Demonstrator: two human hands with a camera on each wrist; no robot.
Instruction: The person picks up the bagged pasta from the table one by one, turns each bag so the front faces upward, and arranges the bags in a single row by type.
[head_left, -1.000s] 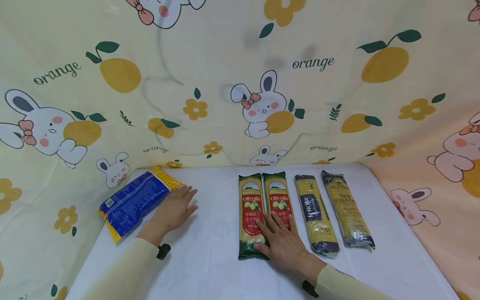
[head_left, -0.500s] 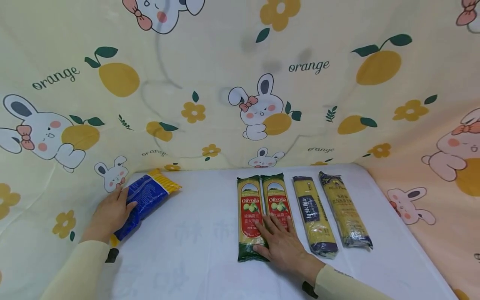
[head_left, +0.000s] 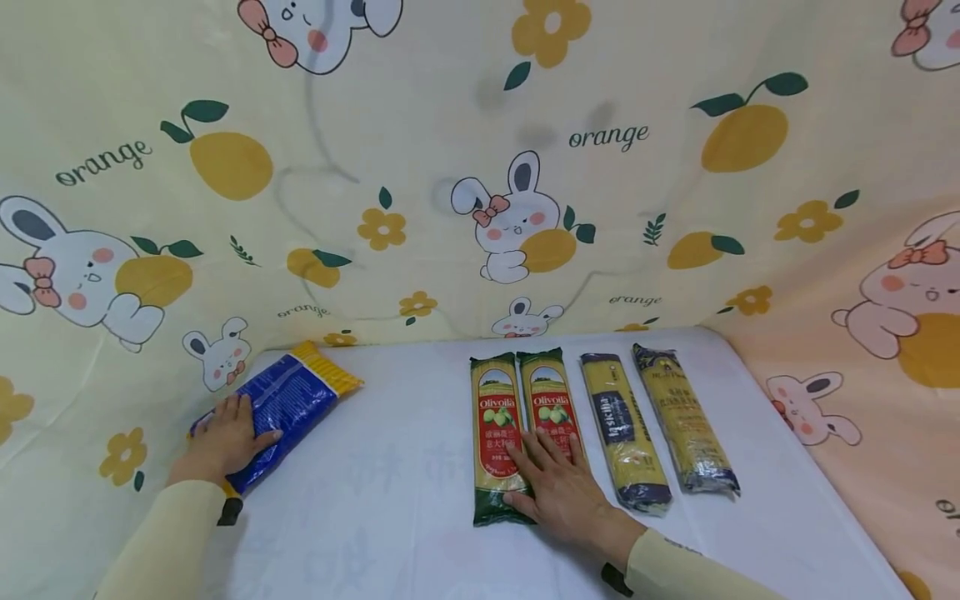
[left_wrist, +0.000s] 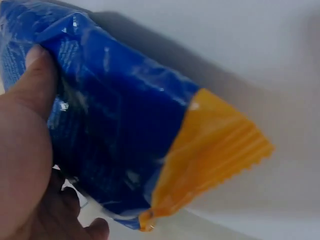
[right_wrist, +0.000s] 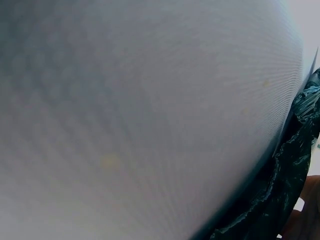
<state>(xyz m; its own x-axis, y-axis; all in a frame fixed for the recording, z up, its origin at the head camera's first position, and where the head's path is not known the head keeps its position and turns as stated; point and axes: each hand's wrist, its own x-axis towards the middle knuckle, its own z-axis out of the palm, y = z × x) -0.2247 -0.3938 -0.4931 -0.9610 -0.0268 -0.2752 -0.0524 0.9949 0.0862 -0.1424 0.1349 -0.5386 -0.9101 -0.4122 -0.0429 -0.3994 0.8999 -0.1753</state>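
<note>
At the left of the table, my left hand point(head_left: 223, 440) grips a blue and yellow plastic bag point(head_left: 294, 400); what it contains cannot be seen. In the left wrist view the thumb point(left_wrist: 37, 80) presses on the bag's blue face, while the other fingers curl at its edge near the yellow crimped end point(left_wrist: 215, 150). My right hand point(head_left: 562, 487) rests spread over the lower part of two red-labelled spaghetti packs: the left pack point(head_left: 495, 417) and the right pack point(head_left: 547, 392) lie side by side. The right wrist view catches mostly white cloth and a dark green pack end point(right_wrist: 280, 185).
Right of the hand lie a spaghetti pack with a dark blue label point(head_left: 621, 425) and another yellowish pack point(head_left: 686, 421), both slightly slanted. White cloth point(head_left: 390, 467) covers the table. A printed curtain point(head_left: 420, 125) with rabbits and oranges rises behind and at the sides.
My left hand has moved left, from the bag's upper right end to its lower left part, and now grips it there. My right hand stays on the red-labelled packs.
</note>
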